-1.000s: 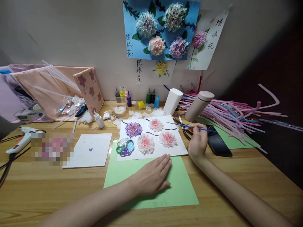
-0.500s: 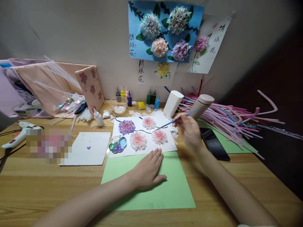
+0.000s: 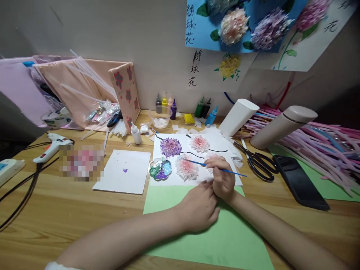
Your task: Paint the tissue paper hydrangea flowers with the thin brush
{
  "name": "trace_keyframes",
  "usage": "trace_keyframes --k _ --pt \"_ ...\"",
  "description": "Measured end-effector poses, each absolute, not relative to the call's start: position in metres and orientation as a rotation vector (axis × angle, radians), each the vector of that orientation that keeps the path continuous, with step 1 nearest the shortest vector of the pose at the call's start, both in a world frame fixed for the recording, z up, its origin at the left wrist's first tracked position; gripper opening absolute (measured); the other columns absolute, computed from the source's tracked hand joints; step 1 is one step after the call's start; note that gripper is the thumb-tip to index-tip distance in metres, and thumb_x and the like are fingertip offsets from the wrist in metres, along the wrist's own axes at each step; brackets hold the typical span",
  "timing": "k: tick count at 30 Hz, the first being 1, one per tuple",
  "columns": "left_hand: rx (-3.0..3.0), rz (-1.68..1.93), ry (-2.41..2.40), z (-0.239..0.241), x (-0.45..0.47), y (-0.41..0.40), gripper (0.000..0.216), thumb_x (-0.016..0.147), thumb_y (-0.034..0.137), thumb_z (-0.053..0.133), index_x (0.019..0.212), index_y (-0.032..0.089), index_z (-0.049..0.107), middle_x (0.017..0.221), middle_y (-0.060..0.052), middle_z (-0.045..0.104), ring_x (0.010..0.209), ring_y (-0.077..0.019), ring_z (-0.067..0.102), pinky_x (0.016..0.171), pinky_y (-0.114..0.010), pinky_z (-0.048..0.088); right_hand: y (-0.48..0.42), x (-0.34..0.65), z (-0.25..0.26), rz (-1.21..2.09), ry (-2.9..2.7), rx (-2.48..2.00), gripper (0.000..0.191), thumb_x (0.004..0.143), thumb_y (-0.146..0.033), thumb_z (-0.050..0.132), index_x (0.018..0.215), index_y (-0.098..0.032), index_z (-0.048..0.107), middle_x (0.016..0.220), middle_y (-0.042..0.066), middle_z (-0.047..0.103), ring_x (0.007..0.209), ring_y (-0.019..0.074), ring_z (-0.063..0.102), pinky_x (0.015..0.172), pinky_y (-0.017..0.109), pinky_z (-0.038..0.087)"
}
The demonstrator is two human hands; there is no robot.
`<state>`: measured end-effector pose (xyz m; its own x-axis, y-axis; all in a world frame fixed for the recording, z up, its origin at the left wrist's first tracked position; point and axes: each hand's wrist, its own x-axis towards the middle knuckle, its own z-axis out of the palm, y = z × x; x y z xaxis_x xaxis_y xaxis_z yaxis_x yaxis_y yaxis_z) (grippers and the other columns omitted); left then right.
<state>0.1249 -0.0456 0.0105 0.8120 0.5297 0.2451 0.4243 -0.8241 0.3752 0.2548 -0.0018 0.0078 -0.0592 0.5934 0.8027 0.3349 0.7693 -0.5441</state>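
My right hand [image 3: 224, 178] pinches a thin blue paintbrush [image 3: 234, 173], whose tip points left, over the lower pink-and-white paper flower [image 3: 186, 167]. My left hand [image 3: 198, 206] lies palm down with fingers stretched out, across the green sheet [image 3: 171, 240] and the lower edge of the white paper [image 3: 165, 182]. On that paper are a purple flower [image 3: 170, 146], an upper pink flower [image 3: 199, 143], another pink flower partly behind my right hand, and dark painted stems. A flower-shaped palette [image 3: 160, 169] with green, blue and purple paint rests at its left edge.
To the left lie a white paper towel [image 3: 123, 178] and a glue gun [image 3: 53, 146]. Small paint bottles [image 3: 173, 110] and a clear bowl [image 3: 160, 119] stand behind. At right are black scissors [image 3: 261, 165], a phone [image 3: 300, 182], a tumbler [image 3: 282, 127] and pipe cleaners [image 3: 332, 150].
My right hand has moved left and down with the paintbrush, from the right-hand pink flower to the lower-middle one, close beside my left hand. The view has shifted, revealing the scissors.
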Motion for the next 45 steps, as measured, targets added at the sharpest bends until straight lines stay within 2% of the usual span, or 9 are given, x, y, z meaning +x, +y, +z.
trace_keyframes --k 4,10,18,27,45 --pt "2.585 0.522 0.818 0.0114 0.1242 -0.0456 0.021 0.087 0.017 0.043 0.088 0.01 0.064 0.09 -0.011 0.066 0.088 -0.0226 0.06 0.081 -0.035 0.05 0.0012 0.2587 0.0075 0.189 -1.832 -0.706 0.024 0.086 -0.011 0.043 0.102 -0.023 0.055 0.086 0.004 0.064 0.083 0.0193 0.06 0.074 0.038 0.047" --pt "2.496 0.54 0.94 0.0143 0.123 -0.0444 0.021 0.084 0.016 0.046 0.079 0.012 0.066 0.078 -0.007 0.067 0.072 -0.019 0.061 0.066 -0.031 0.049 0.0019 0.2585 0.0114 0.149 -1.94 -0.755 0.025 0.085 -0.011 0.043 0.103 -0.024 0.054 0.088 0.005 0.066 0.084 0.0199 0.061 0.073 0.038 0.049" --pt "2.57 0.548 0.889 0.0122 0.1223 -0.0413 0.022 0.083 0.019 0.049 0.074 0.012 0.067 0.076 -0.007 0.067 0.073 -0.0203 0.062 0.065 -0.032 0.048 0.0008 0.2598 0.011 0.109 -2.014 -0.741 0.028 0.084 -0.009 0.045 0.106 -0.024 0.054 0.091 0.005 0.069 0.085 0.0199 0.062 0.073 0.037 0.05" --pt "2.564 0.526 0.892 0.012 0.1223 -0.0412 0.023 0.084 0.019 0.048 0.076 0.011 0.068 0.075 -0.008 0.068 0.074 -0.0202 0.062 0.067 -0.031 0.049 0.0018 0.2575 0.0124 0.149 -2.022 -0.798 0.027 0.085 -0.009 0.045 0.106 -0.023 0.055 0.092 0.005 0.067 0.088 0.0198 0.06 0.077 0.038 0.049" --pt "2.538 0.466 0.895 0.0138 0.1217 -0.0413 0.023 0.085 0.02 0.047 0.079 0.012 0.068 0.079 -0.008 0.068 0.076 -0.0198 0.062 0.069 -0.031 0.049 0.0014 0.2564 0.0129 0.156 -2.0 -0.79 0.028 0.085 -0.008 0.045 0.106 -0.023 0.055 0.091 0.005 0.068 0.089 0.0203 0.061 0.076 0.037 0.049"
